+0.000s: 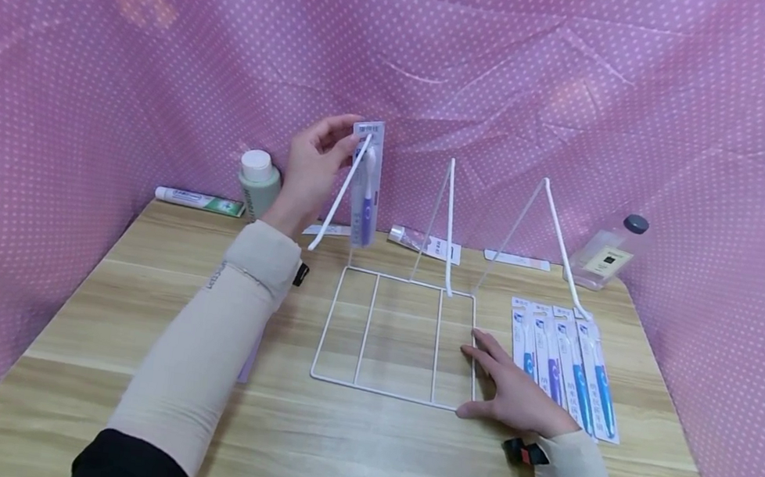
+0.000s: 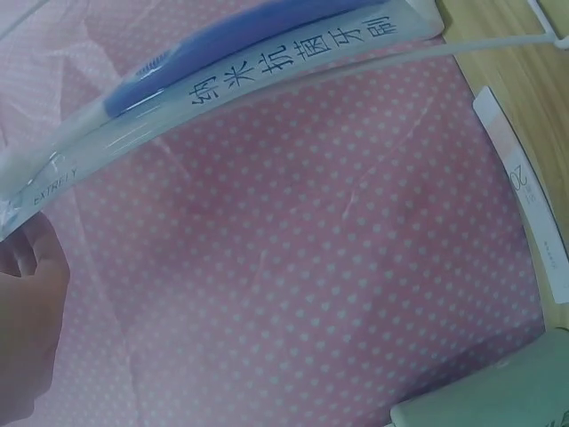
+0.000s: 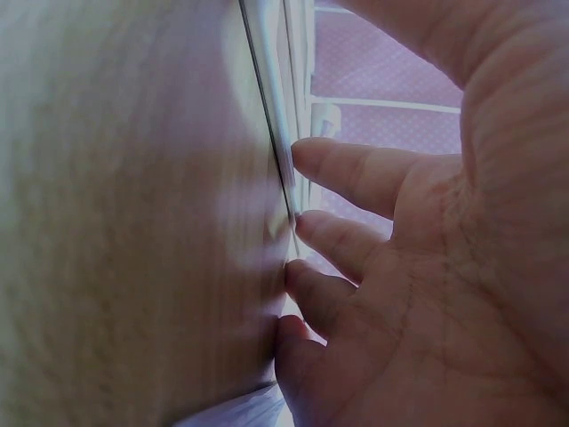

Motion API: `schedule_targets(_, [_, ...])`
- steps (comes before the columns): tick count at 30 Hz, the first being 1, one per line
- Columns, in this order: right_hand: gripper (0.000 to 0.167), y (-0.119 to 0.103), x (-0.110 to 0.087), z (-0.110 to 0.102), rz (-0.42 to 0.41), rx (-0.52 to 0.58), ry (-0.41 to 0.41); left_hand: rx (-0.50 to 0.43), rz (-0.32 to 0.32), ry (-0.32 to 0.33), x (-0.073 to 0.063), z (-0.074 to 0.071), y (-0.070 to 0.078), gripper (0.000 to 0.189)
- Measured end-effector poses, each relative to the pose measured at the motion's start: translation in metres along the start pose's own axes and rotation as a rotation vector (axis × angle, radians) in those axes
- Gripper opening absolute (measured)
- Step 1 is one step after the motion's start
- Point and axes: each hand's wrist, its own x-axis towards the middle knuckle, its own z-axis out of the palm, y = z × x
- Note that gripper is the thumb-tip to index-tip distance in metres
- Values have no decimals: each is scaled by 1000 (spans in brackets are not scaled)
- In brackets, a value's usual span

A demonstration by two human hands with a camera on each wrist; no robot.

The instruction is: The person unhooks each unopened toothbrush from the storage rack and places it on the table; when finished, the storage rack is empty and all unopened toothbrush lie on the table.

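Observation:
My left hand (image 1: 316, 164) pinches the top of a packaged toothbrush (image 1: 367, 205) with a purple handle. The pack hangs upright at the left arm of a white wire rack (image 1: 437, 331), overlapping that arm's raised tip in the head view. Close up in the left wrist view, the toothbrush pack (image 2: 267, 62) runs alongside a white rod, and fingers of the left hand (image 2: 31, 311) are by its end. My right hand (image 1: 517, 388) rests with spread fingers at the right side of the rack's base. In the right wrist view its fingertips (image 3: 311, 160) touch the white wire.
Several packaged toothbrushes (image 1: 555, 364) lie in a row right of the rack. Along the back are a toothpaste tube (image 1: 198, 201), a green bottle (image 1: 259, 185), a pink tube (image 1: 424, 243), a flat white box (image 1: 517, 260) and a clear bottle (image 1: 603, 256). A pink dotted curtain (image 1: 446, 57) surrounds the table.

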Motion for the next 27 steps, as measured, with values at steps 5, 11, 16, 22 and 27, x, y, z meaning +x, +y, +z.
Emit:
schedule_targets(5, [100,1,0,1,15,3,-6,0,-4,-11,-3,-1,1,31])
schedule_targets(11, [100,2,0,1,5,-6,1,32,-4,-16,-5,-3,3,29])
schedule_targets(16, [101,2,0,1,-2,-10,1,31,-7,-18,-7,-2,5,28])
schedule_targets(22, [101,3,0,1,-8,-14,5,50,8,-24,-18,-5,9,29])
schedule_targets(27, [101,3,0,1,-19,-21,10,84,20,-41,-34,-13,12,31])
